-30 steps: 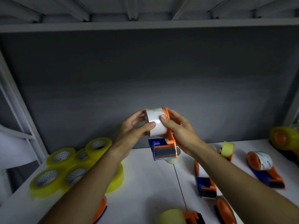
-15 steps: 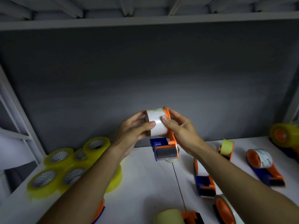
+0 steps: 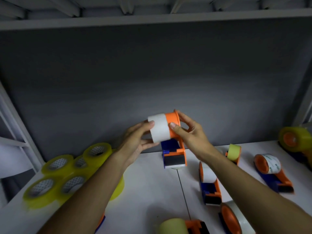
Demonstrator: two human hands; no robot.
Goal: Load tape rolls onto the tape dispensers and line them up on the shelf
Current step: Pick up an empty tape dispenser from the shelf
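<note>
Now, starting left of the held dispenser [image 3: 175, 149], a cluster of yellow tape rolls [image 3: 67, 173] lies on the shelf [image 3: 152, 191], untouched. Compared with half a second ago, the white tape roll [image 3: 158, 130] has slid leftward: a band of orange hub shows between it and the dispenser's flange, where before the roll covered the hub fully. My guess is the roll is being reseated or taken back off, so this dispenser does not yet count as loaded. The left hand [image 3: 135, 142] reaches up from the left, thumb on top of the roll and fingers curled beneath, gripping it. The right hand [image 3: 189, 134] holds the dispenser above the shelf, thumb pressed on the hub, fingers wrapped behind the flange. Right of the held dispenser, several loaded dispensers [image 3: 270, 173] rest on the shelf, loosely scattered, not lined up.
</note>
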